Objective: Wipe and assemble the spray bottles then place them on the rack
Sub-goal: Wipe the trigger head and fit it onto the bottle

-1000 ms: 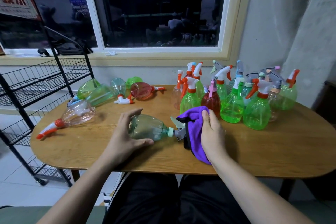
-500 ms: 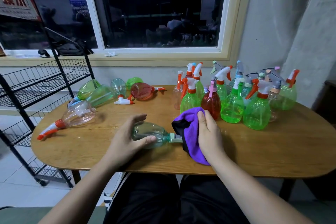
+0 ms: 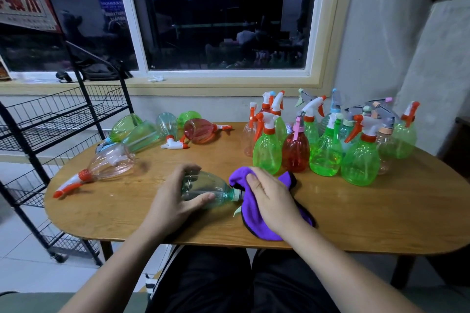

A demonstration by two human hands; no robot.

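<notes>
table (image 3: 356, 211); bottle (image 3: 203, 185) partly under cloth (image 3: 250, 221)

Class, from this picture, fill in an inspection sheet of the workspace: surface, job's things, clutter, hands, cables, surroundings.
Surface: oval wooden table, bottles across its far side.
Job's things: clear green spray bottle on its side near the front; standing spray bottles far right; lying bottles far left; black wire rack left of the table.
Clutter: loose white-and-orange trigger head beside the lying bottles.
Hands: left hand grips the bottle's body; right hand holds purple cloth over its spray head.
Cables: nothing seen.
Surroundings: dark window; sign with red characters; bag on the sill.
</notes>
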